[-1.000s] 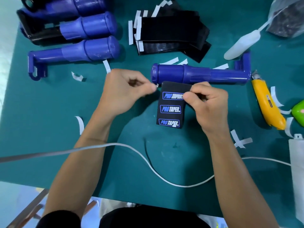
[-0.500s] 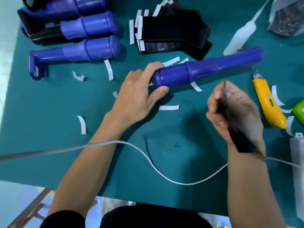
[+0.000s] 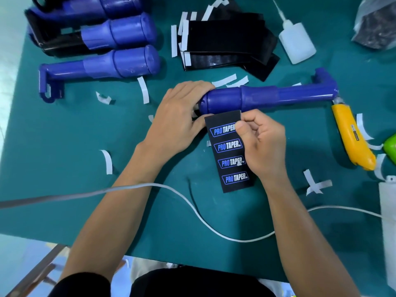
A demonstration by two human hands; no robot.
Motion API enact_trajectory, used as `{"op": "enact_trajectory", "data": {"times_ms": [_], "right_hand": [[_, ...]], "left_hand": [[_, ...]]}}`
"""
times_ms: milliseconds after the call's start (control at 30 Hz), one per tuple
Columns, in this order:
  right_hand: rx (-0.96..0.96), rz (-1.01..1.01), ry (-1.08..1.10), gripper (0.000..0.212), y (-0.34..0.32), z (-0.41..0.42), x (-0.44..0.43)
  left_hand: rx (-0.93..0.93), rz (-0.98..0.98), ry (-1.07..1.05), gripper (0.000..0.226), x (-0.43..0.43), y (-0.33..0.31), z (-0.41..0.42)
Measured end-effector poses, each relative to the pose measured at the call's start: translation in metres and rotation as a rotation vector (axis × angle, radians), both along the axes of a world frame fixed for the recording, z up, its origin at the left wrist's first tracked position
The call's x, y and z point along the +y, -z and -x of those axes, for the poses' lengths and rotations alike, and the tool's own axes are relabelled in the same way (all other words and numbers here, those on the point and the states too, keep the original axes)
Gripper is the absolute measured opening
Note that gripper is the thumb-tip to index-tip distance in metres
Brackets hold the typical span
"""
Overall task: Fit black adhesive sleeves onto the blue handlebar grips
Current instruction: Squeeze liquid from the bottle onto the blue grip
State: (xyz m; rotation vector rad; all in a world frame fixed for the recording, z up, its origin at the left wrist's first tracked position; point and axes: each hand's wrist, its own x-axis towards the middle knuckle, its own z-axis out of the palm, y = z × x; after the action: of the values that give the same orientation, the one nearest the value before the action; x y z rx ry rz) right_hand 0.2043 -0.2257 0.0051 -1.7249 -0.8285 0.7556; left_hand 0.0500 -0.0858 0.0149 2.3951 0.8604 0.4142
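steadies the long blue plastic handlebar grip [image 3: 267, 97] at its thick capped end with the left hand [image 3: 177, 116], fingers curled over it, now level on the teal mat [image 3: 64, 168] rather than tilted up as a half-second ago. pinches the black rectangular logo-printed adhesive sleeve [image 3: 229, 155] in the right hand [image 3: 261, 142], brought back from the side to lie flat below the grip, top edge touching the thick end. looks lined up for wrapping, not yet wound on.

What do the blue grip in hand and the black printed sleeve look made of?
Blue cylindrical handlebar grip: likely moulded plastic or rubber, smooth, with soft highlights along its top. Black rectangular printed sleeve: seemingly thin matte foam or fabric sheet; no glare, crisp edges.
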Motion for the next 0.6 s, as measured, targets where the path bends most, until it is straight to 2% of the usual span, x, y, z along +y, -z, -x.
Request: {"op": "enact_trajectory", "data": {"times_ms": [67, 167, 267, 367, 500, 600], "right_hand": [[-0.002, -0.019, -0.035, 0.01, -0.002, -0.001, -0.001], [-0.006, -0.082, -0.096, 0.025, -0.008, -0.004, -0.004], [0.004, -0.136, -0.116, 0.039, -0.014, -0.007, -0.008], [0.02, -0.202, -0.147, 0.035, -0.019, -0.01, -0.014], [0.063, -0.271, -0.136, 0.031, -0.022, -0.012, -0.015], [0.202, -0.314, -0.057, 0.025, -0.019, -0.017, -0.015]], "left_hand": [[-0.009, 0.056, 0.013, 0.047, 0.001, 0.002, 0.002], [-0.038, 0.13, -0.011, 0.048, -0.001, 0.004, 0.003], [-0.07, 0.029, -0.083, 0.061, -0.012, 0.005, -0.004], [-0.093, 0.008, -0.098, 0.065, -0.022, 0.004, -0.011], [0.014, 0.094, -0.004, 0.067, -0.014, -0.001, -0.004], [-0.075, 0.237, -0.055, 0.065, -0.015, -0.003, -0.002]]}}
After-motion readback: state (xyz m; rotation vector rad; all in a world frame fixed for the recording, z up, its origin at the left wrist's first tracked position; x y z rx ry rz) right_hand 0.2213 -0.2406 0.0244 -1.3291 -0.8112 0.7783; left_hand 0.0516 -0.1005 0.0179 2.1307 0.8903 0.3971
